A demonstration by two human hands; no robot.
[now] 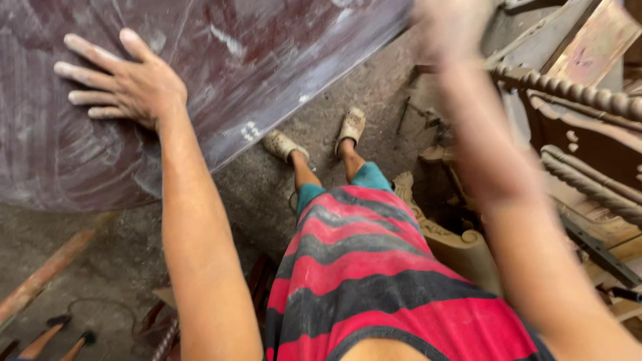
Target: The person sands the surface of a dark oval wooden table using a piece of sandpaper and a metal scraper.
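One striped shirt (374, 281), left hand (127, 83) flat on panel (267, 60), right hand (448, 27) seemingly raised, blurred.

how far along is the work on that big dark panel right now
Done: the dark reddish panel already carries pale dusty streaks across much of its face. In hand: the left hand lies flat on it; the right hand is raised and blurred at its edge. Left: patches nearer the panel's lower edge look darker, less streaked.
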